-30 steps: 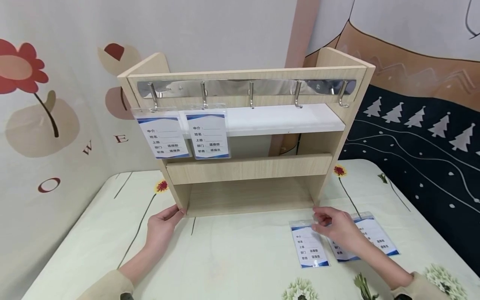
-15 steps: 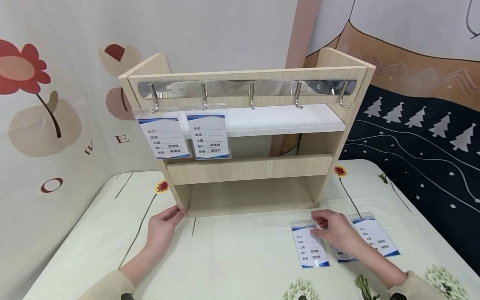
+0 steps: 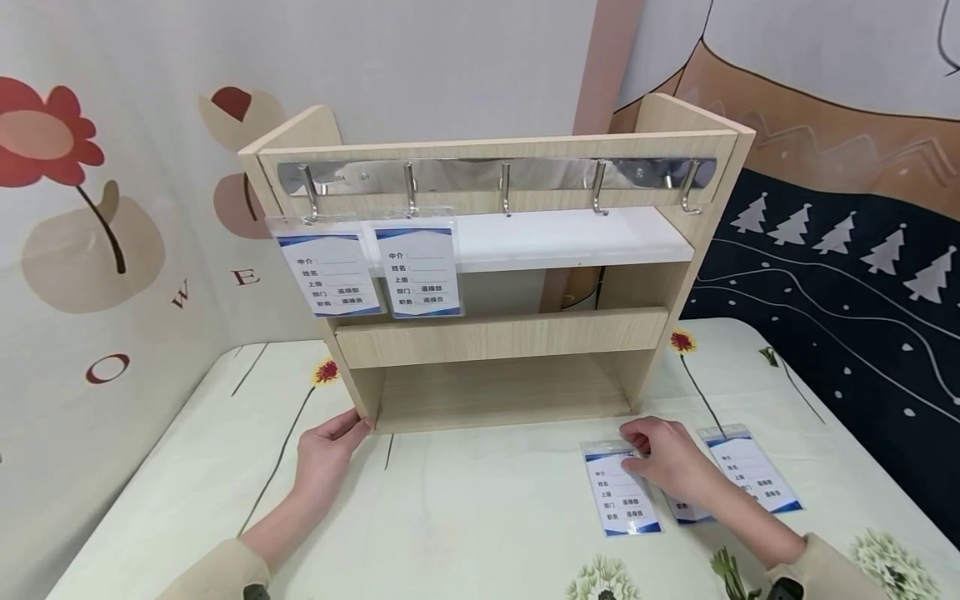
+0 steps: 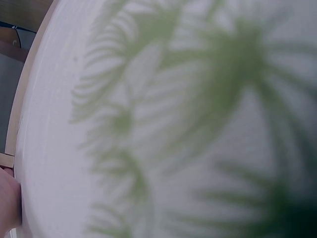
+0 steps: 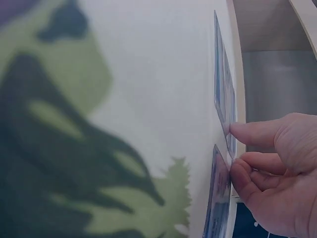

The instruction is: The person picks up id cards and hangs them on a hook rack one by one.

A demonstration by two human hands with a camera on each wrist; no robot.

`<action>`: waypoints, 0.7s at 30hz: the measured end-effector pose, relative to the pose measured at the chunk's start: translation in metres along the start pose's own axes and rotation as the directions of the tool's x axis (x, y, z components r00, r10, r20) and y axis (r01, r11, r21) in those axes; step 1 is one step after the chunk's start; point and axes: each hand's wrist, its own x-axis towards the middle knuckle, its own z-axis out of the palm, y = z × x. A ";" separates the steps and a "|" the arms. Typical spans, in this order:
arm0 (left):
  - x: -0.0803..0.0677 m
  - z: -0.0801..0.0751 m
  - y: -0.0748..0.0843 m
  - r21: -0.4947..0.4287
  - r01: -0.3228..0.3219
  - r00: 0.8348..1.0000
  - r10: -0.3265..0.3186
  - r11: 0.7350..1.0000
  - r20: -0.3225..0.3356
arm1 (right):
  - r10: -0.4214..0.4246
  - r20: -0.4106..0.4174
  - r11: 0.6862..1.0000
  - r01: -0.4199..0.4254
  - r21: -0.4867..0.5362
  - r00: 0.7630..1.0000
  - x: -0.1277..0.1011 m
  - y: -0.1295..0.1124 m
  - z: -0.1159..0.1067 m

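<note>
A light wooden shelf rack (image 3: pixel 502 337) stands on the cloth-covered table. My left hand (image 3: pixel 326 458) pinches its lower left front corner between thumb and fingers. My right hand (image 3: pixel 671 458) is low over the clear-sleeved name cards at the right, thumb and bent fingertips spread apart at the upper edge of the nearest name card (image 3: pixel 618 500). Under this hand another card (image 3: pixel 686 512) is partly hidden, and a further card (image 3: pixel 757 475) lies to its right. In the right wrist view the thumb (image 5: pixel 252 133) and fingertips meet the sleeves' surface, with a gap between them.
Two name cards hang from the leftmost hooks, the outer card (image 3: pixel 333 275) and the inner card (image 3: pixel 420 271). Three hooks to the right, such as the middle hook (image 3: pixel 506 187), carry nothing. A white board (image 3: pixel 570 237) spans the rack behind them. Printed curtains hang behind.
My right hand has left the rack's lower right corner and moved down toward the viewer, onto the cards. The left hand keeps its place on the left corner.
</note>
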 end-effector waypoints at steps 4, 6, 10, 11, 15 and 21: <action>0.000 0.000 0.001 -0.002 0.000 1.000 0.000 1.000 -0.001 | 0.005 0.011 1.000 -0.005 -0.021 1.000 0.003 -0.003 -0.001; 0.000 0.000 0.001 -0.001 -0.001 1.000 0.001 1.000 -0.004 | 0.008 0.017 0.999 -0.007 -0.033 1.000 0.004 -0.004 -0.002; 0.001 0.001 0.001 -0.001 -0.003 1.000 0.003 1.000 -0.008 | 0.015 0.034 0.999 -0.013 -0.044 0.999 0.006 -0.007 -0.003; 0.001 0.001 0.001 -0.001 -0.003 1.000 0.003 1.000 -0.008 | 0.016 0.038 0.999 -0.015 -0.045 0.999 0.006 -0.007 -0.003; 0.001 0.001 0.000 0.001 -0.004 1.000 0.004 1.000 -0.006 | 0.015 0.059 0.999 -0.012 -0.039 0.998 0.009 -0.007 -0.004; 0.001 0.000 -0.001 0.005 0.003 1.000 -0.003 1.000 -0.001 | 0.026 0.080 0.999 -0.024 -0.028 0.996 0.010 -0.007 -0.004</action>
